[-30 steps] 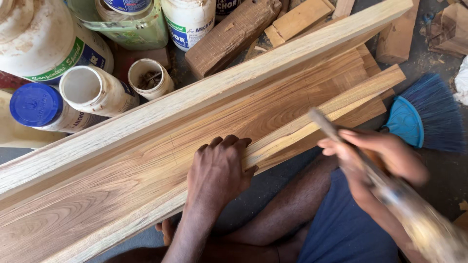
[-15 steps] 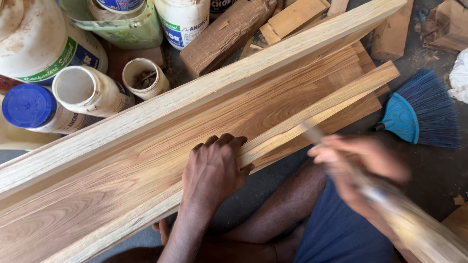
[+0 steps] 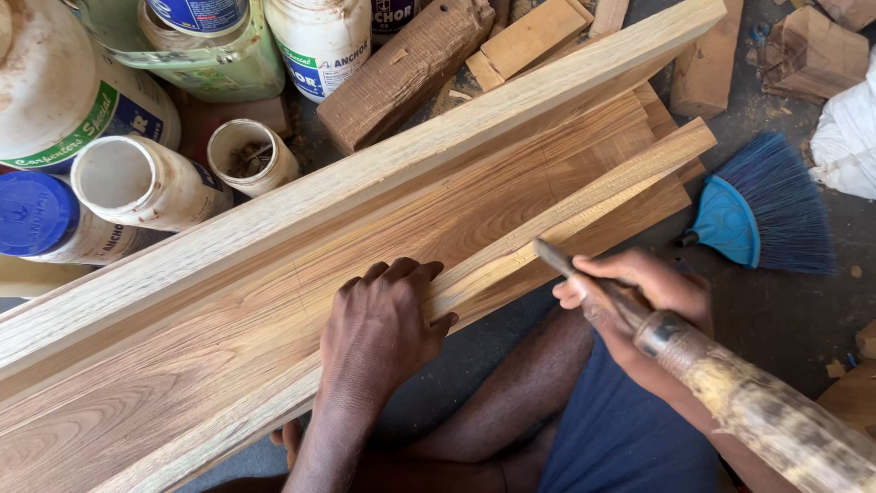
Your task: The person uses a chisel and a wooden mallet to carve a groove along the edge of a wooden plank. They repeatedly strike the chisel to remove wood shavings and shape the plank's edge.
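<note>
Since a second ago your right hand (image 3: 639,297) has come down and in: the chisel (image 3: 630,315) was raised and blurred, now its metal tip rests on the near strip (image 3: 511,260). Your left hand (image 3: 383,324) has stayed flat on the wood.

Head view: left hand lies palm down, fingers spread, on the strip and the wide board (image 3: 274,310), pressing, clamped on nothing. Right hand is closed around the chisel's shank just above the worn handle (image 3: 766,411), which runs off toward the lower right. Tip touches the strip's top edge, just right of your left fingertips. Strip lies along the board's near edge; a thicker rail (image 3: 438,146) lies along the far edge, all running diagonally from lower left to upper right. Your knee and blue shorts (image 3: 620,438) sit below the board.

Upper left, beyond the rail: glue tubs (image 3: 119,183), one with a blue lid (image 3: 32,215), a small open pot (image 3: 246,155). Wood offcuts (image 3: 411,64) lie at top centre. Blue brush (image 3: 757,215) lies on the floor at right, apart from the board.
</note>
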